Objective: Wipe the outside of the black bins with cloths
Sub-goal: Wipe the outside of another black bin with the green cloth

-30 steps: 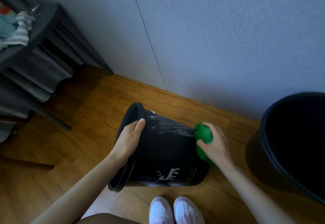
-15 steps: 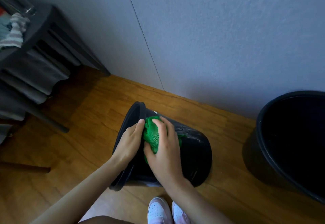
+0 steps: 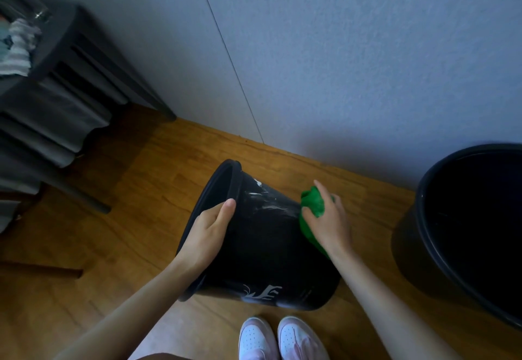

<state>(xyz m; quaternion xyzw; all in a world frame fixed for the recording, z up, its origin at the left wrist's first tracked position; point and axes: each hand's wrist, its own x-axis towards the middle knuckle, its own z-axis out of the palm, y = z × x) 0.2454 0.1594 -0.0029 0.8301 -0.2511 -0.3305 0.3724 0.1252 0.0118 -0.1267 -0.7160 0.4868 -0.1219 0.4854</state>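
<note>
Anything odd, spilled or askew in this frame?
The small black bin lies tipped on its side, rim held by the left hand, seemingly on purpose. White smears streak its wall near the rim, beside the green cloth gripped by the right hand.

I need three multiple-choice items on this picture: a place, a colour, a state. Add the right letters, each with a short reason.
1. Where does the left hand grip the tipped bin? A) at its rim B) at its base C) at its middle
2. What colour is the cloth? A) white B) green C) yellow
3. How does the second bin stand? A) upside down B) on its side C) upright
1 A: the thumb lies beside the rim. 2 B: the right hand holds a green wad. 3 C: its open mouth faces up.
</note>
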